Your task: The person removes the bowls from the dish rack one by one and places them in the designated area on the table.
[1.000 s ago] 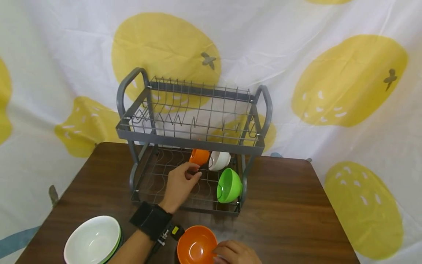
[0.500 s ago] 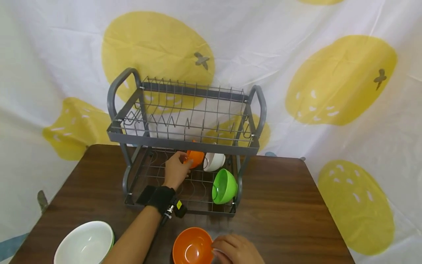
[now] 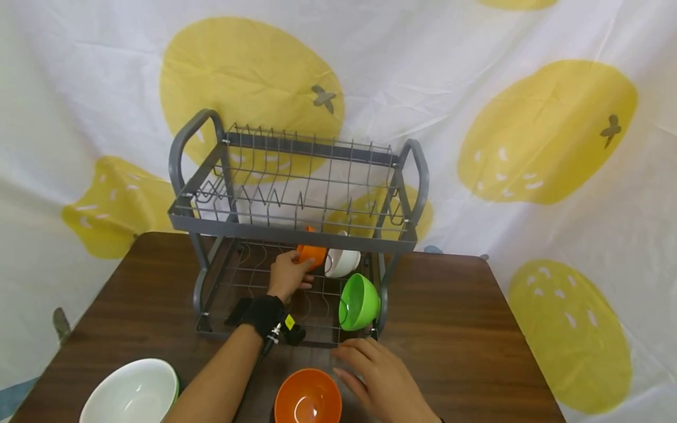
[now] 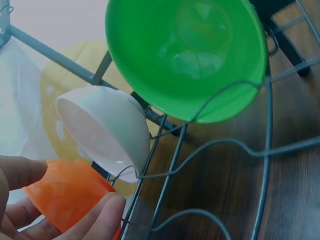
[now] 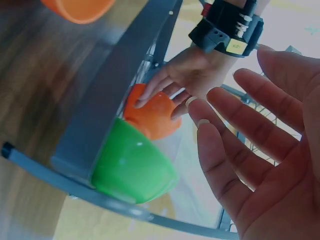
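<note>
On the lower tier of a two-tier dish rack point(image 3: 285, 231), my left hand point(image 3: 287, 276) holds a small orange bowl point(image 3: 313, 254) tipped on its side. Its thumb and fingers press on both sides of that bowl in the left wrist view. Just right of it leans a white bowl point(image 4: 107, 125), with a bright green bowl point(image 3: 361, 302) in front, also on its side. My right hand point(image 3: 378, 379) holds nothing, fingers spread and slightly bent, in front of the rack. Beside it, a second orange bowl point(image 3: 308, 396) stands upright on the table, close to the right thumb but apart.
A large white bowl point(image 3: 132, 390) stands at the front left, with a green rim showing beneath it. The rack's upper tier point(image 3: 312, 176) overhangs the left hand's workspace. Brown wooden table point(image 3: 449, 329) surrounds the rack, and a patterned cloth point(image 3: 396, 76) hangs behind.
My left hand has reached to the rack's orange bowl and taken hold of it. The right hand has left the front orange bowl's rim and moved up toward the rack.
</note>
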`<state>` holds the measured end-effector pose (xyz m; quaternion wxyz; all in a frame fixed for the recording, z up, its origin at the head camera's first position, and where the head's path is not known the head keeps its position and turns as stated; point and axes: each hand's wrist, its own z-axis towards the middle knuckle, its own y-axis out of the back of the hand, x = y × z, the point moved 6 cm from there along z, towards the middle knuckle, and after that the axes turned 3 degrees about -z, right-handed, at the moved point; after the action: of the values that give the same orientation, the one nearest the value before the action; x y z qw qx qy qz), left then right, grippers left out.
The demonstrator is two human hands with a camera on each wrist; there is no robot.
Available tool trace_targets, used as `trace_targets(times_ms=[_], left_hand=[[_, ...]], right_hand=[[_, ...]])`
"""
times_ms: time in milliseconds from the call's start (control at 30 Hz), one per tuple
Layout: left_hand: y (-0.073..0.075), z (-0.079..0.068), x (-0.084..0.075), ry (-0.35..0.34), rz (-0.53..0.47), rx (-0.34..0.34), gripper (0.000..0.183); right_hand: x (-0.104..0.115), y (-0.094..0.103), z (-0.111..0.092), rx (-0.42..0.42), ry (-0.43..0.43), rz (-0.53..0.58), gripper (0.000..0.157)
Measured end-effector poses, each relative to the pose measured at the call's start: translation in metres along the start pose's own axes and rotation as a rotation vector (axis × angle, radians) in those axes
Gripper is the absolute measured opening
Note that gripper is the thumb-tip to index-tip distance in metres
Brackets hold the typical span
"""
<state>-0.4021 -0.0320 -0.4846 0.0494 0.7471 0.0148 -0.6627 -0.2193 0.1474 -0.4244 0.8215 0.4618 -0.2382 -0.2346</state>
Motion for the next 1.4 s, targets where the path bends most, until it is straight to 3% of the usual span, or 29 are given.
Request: trace_targets(times_ms=[367, 533, 667, 833, 967, 1067, 1133, 1233, 1400], left_hand=[[0.008, 0.004, -0.003, -0.008, -0.140, 0.033, 0.040], [0.010, 0.002, -0.007, 0.037, -0.234, 0.068, 0.038], [0.014, -0.007, -0.020, 0.012, -0.209, 0.102, 0.033], [0.031, -0.019, -0.039, -0.139, 0.040, 0.174, 0.028], [0.043, -0.030, -0.053, -0.333, 0.323, 0.204, 0.024], [0.043, -0.040, -0.063, -0.501, 0.463, 0.250, 0.020], [0.042, -0.047, -0.066, -0.591, 0.508, 0.292, 0.015], [0.040, -0.054, -0.067, -0.662, 0.502, 0.380, 0.009], [0.038, -0.066, -0.071, -0.779, 0.461, 0.534, 0.009]], right_hand=[[-0.001, 0.014, 0.051, 0.010, 0.025, -0.112, 0.033], [-0.007, 0.018, 0.061, 0.015, 0.043, -0.160, 0.037], [-0.012, 0.020, 0.064, 0.012, 0.037, -0.165, 0.040], [-0.018, 0.025, 0.071, -0.023, 0.032, -0.187, 0.047], [-0.023, 0.028, 0.076, -0.048, 0.037, -0.232, 0.056], [-0.028, 0.027, 0.079, -0.055, 0.035, -0.236, 0.064], [-0.031, 0.025, 0.080, -0.050, 0.033, -0.234, 0.068], [-0.036, 0.021, 0.083, -0.030, 0.030, -0.227, 0.070], [-0.040, 0.015, 0.085, -0.007, 0.047, -0.233, 0.057]])
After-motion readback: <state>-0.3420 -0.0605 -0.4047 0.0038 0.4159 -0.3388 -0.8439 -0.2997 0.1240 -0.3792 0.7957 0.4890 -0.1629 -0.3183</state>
